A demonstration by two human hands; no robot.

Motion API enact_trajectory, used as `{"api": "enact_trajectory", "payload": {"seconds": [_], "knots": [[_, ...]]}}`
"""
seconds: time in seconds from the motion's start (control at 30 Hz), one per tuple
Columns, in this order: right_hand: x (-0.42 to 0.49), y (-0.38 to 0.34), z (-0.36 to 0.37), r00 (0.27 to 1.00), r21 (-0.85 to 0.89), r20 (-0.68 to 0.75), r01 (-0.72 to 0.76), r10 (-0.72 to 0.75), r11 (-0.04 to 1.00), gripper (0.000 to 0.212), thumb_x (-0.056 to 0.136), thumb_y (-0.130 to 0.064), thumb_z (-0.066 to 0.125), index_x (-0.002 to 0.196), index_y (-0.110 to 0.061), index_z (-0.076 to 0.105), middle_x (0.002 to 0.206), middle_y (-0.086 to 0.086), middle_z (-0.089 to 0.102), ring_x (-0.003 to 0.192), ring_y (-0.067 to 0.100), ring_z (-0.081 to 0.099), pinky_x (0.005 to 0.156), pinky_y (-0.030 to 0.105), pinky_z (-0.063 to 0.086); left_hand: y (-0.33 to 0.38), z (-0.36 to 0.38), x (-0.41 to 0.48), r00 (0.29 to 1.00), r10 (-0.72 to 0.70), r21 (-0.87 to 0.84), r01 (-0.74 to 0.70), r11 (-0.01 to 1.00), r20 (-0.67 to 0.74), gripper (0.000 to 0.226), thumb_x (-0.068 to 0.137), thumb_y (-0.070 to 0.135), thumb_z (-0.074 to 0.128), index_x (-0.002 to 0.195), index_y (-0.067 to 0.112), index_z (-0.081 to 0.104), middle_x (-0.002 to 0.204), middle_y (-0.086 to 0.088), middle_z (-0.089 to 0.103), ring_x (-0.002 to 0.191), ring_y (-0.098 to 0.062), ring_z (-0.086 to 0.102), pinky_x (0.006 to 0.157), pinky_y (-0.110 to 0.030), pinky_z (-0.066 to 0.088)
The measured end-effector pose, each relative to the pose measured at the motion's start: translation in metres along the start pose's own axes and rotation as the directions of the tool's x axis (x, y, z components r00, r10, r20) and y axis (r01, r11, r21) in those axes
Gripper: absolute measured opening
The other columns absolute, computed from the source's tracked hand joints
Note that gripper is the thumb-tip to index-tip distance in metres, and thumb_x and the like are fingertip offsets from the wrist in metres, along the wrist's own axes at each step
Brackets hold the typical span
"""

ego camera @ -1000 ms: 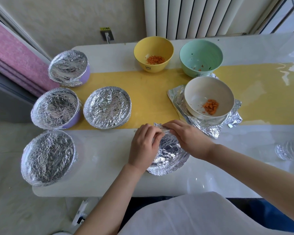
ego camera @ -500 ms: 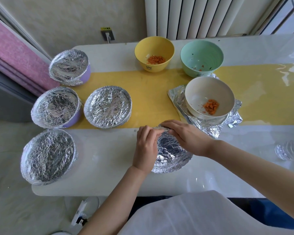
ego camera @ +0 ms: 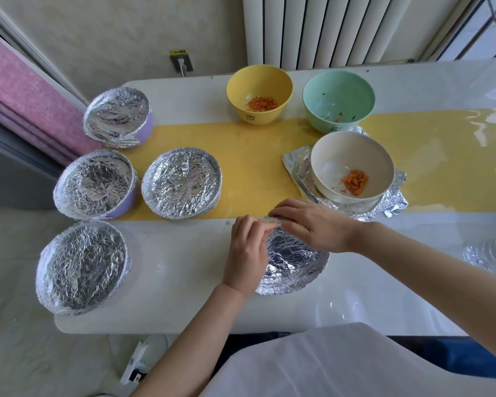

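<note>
My left hand (ego camera: 248, 253) is pinching the far rim of the foil dish (ego camera: 294, 267), which is sitting on the desk (ego camera: 181, 267) close to me. My right hand (ego camera: 312, 226) is pinching the same rim just beside it, near the white bowl (ego camera: 335, 154).

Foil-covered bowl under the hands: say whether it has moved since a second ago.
Yes, slightly: the foil-covered bowl has slid to the right, judged against the unmoved white bowl.
</note>
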State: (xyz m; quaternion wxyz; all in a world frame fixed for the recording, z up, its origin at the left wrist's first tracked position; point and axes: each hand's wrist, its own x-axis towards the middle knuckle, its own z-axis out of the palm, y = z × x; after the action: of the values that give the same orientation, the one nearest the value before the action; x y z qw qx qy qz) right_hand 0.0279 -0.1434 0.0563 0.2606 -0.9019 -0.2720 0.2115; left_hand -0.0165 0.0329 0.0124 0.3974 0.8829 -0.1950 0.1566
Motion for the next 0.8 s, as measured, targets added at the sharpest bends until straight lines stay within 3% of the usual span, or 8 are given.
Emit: {"api": "enact_trajectory", "payload": {"seconds": [0.17,0.3,0.43,0.5,0.57,0.67,0.73,0.8], "knots": [[-0.009,-0.001,0.016,0.985,0.103,-0.173,-0.010,0.028,0.995,0.053,0.097,-0.040,0.031,0.141,-0.011,0.038,0.137,0.003,0.048,0.121,0.015,0.046,0.093,0.011,0.027,-0.003,-0.008,0.000,0.999,-0.024,0.059,0.022,0.998,0.028,0.006,0.093,0.011,0.042,0.094,0.015,0.048,0.091,-0.005,0.047,0.084,-0.023,0.047,0.075,-0.038,0.042],[-0.013,-0.005,0.028,0.963,0.128,-0.270,0.051,-0.015,0.991,0.042,0.100,-0.032,0.037,0.130,-0.008,0.054,0.128,0.007,0.060,0.113,0.021,0.058,0.095,0.019,0.039,-0.002,-0.011,0.001,0.996,-0.050,0.067,0.045,0.997,0.073,0.002,0.090,0.013,0.040,0.091,0.015,0.039,0.094,-0.013,0.052,0.089,-0.026,0.047,0.078,-0.040,0.041],[-0.007,-0.008,0.030,0.940,0.092,-0.338,0.072,-0.037,0.993,0.033,0.095,-0.019,0.046,0.124,-0.009,0.059,0.123,0.009,0.063,0.110,0.023,0.062,0.092,0.022,0.043,-0.001,-0.009,-0.001,0.980,-0.138,-0.037,0.145,0.989,0.145,0.019,0.095,0.017,0.034,0.112,0.015,0.040,0.119,-0.017,0.060,0.113,-0.021,0.048,0.101,-0.037,0.037],[-0.002,-0.006,0.032,0.939,0.062,-0.343,0.059,-0.034,0.996,0.033,0.093,-0.013,0.049,0.124,-0.011,0.059,0.122,0.008,0.063,0.106,0.025,0.064,0.088,0.032,0.051,-0.003,-0.009,-0.003,0.978,-0.144,-0.022,0.149,0.989,0.148,0.025,0.096,0.016,0.033,0.118,0.011,0.043,0.122,-0.017,0.060,0.116,-0.021,0.048,0.102,-0.039,0.036],[0.002,-0.003,0.036,0.943,0.008,-0.328,0.060,-0.054,0.998,0.037,0.091,-0.005,0.052,0.126,-0.016,0.056,0.123,0.005,0.064,0.103,0.026,0.066,0.077,0.042,0.057,-0.006,-0.009,-0.006,0.983,-0.121,0.014,0.120,0.993,0.140,0.028,0.098,0.015,0.033,0.120,0.006,0.047,0.119,-0.017,0.062,0.113,-0.024,0.054,0.098,-0.043,0.042],[0.006,-0.002,0.038,0.954,-0.030,-0.293,0.056,-0.062,0.998,0.039,0.094,-0.005,0.051,0.129,-0.021,0.052,0.122,0.002,0.064,0.101,0.024,0.065,0.071,0.044,0.057,-0.009,-0.010,-0.008,0.986,-0.119,0.053,0.114,0.992,0.120,0.031,0.100,0.019,0.029,0.119,0.004,0.050,0.113,-0.017,0.065,0.103,-0.032,0.062,0.088,-0.043,0.050],[0.009,-0.006,0.033,0.962,0.000,-0.272,0.017,-0.016,1.000,0.033,0.099,-0.021,0.042,0.131,-0.018,0.052,0.123,0.004,0.062,0.103,0.025,0.063,0.076,0.044,0.055,-0.007,-0.012,-0.007,0.979,-0.168,0.069,0.161,0.985,0.116,0.029,0.098,0.014,0.033,0.114,0.001,0.053,0.100,-0.020,0.068,0.089,-0.038,0.065,0.074,-0.034,0.052],[0.010,-0.011,0.028,0.967,0.056,-0.256,-0.001,0.016,0.998,0.038,0.100,-0.029,0.034,0.129,-0.014,0.053,0.124,0.005,0.061,0.108,0.023,0.060,0.085,0.040,0.052,-0.005,-0.014,-0.006,0.974,-0.207,0.090,0.199,0.976,0.095,0.022,0.094,0.004,0.041,0.106,-0.004,0.056,0.081,-0.022,0.066,0.067,-0.038,0.062,0.056,-0.023,0.036]]}}
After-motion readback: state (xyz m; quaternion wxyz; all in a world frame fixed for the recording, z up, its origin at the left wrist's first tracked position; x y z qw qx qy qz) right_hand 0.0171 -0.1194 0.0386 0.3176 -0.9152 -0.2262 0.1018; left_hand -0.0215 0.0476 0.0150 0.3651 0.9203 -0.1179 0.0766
